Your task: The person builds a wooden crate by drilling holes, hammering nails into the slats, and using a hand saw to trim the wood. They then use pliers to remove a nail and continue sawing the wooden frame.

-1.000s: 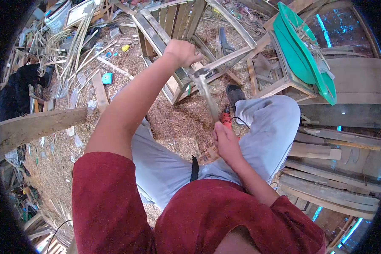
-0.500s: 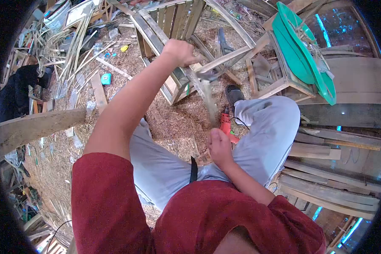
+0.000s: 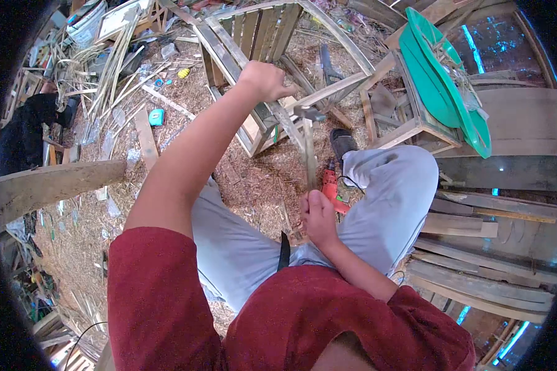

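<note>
A slatted wooden chair frame (image 3: pixel 229 46) lies tipped over on the floor ahead. My left hand (image 3: pixel 265 80) is closed over one of its rails, thumb stretched out to the right. My right hand (image 3: pixel 320 217), low in front of my lap, grips the end of a hammer (image 3: pixel 309 148) by its wooden handle. The hammer's metal head points away from me and overlaps the frame's near corner, just right of my left hand. Beside the handle, a red power drill (image 3: pixel 330 187) rests on the floor between my legs.
Sawdust and wood scraps cover the floor. A teal tape measure (image 3: pixel 156 117) lies to the left, near a thick plank (image 3: pixel 62 185). On the right, a green plastic seat (image 3: pixel 433 80) leans on another wooden frame (image 3: pixel 408 131), with stacked boards (image 3: pixel 483 281) nearer me.
The hammer, blurred before, now shows sharply, its head by the chair frame's corner. My left hand keeps its place on the rail.
</note>
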Demonstrator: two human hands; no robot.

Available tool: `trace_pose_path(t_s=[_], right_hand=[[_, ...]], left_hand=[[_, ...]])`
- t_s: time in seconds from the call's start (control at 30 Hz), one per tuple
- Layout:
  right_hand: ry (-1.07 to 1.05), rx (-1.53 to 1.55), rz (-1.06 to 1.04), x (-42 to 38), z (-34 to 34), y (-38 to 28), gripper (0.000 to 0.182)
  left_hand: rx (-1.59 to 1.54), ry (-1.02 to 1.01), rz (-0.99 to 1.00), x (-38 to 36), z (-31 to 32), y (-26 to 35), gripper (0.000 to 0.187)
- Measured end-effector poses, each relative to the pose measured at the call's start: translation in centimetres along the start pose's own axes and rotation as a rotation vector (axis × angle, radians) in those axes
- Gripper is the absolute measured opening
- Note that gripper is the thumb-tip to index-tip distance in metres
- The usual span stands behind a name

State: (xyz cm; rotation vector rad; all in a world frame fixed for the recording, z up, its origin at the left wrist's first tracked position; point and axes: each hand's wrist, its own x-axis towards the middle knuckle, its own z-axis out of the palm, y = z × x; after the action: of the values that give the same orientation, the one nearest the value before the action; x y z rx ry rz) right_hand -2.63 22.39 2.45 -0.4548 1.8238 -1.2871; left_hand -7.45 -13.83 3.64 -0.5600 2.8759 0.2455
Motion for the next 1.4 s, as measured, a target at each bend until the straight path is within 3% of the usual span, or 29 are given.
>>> trace_pose_path(t_s=[0.17,0.27,0.37,0.47,0.57,0.67,0.77,0.87,1.0,1.07,1.27,1.4], right_hand=[[0.013,-0.166,0.009,0.9,0.5,1.5,0.037],[0.014,-0.049,0.038,-0.4,0.8,-1.7,0.038],[0.041,-0.044,-0.056,-0.2,0.4,0.0,0.038],[-0.004,-0.109,0.055,0.7,0.4,-0.1,0.043],[-0.032,0.084,0.032,-0.1,0.4,-1.4,0.044],[-0.016,0.023,-0.015,0.3,0.5,-0.5,0.045],[-0.065,-0.023,0.132,0.2,0.1,-2.5,0.047],[-0.036,0.074,0.091,-0.7,-0.4,-6.3,0.048],[-0.102,0.026,0.193,-0.3,-0.9,-8.2,0.049],[-0.153,-0.098,0.272,0.4,-1.7,-7.6,0.05],[-0.132,0.021,0.122,0.2,-2.5,-11.1,0.05],[-0.159,-0.069,0.296,0.9,-3.2,-11.2,0.049]], left_hand=[[-0.014,0.026,0.012,0.4,0.6,-0.1,0.069],[-0.007,-0.017,0.009,0.2,-0.3,0.0,0.067],[0.002,0.0,0.009,-0.1,-0.1,0.1,0.067],[-0.001,0.018,0.004,0.1,0.0,0.1,0.066],[0.014,-0.003,0.012,0.3,0.0,-0.2,0.066],[0.004,0.001,0.001,0.2,0.4,0.1,0.067],[0.037,-0.067,-0.018,0.2,-0.7,0.4,0.068],[0.044,-0.084,-0.021,-0.2,-0.9,0.1,0.068],[0.008,-0.119,-0.05,0.3,-0.9,0.4,0.067],[0.031,-0.088,-0.045,0.3,-0.6,0.4,0.067],[0.003,-0.078,-0.053,-0.3,-0.7,0.4,0.064],[-0.021,0.009,-0.004,-0.1,-0.3,0.0,0.052]])
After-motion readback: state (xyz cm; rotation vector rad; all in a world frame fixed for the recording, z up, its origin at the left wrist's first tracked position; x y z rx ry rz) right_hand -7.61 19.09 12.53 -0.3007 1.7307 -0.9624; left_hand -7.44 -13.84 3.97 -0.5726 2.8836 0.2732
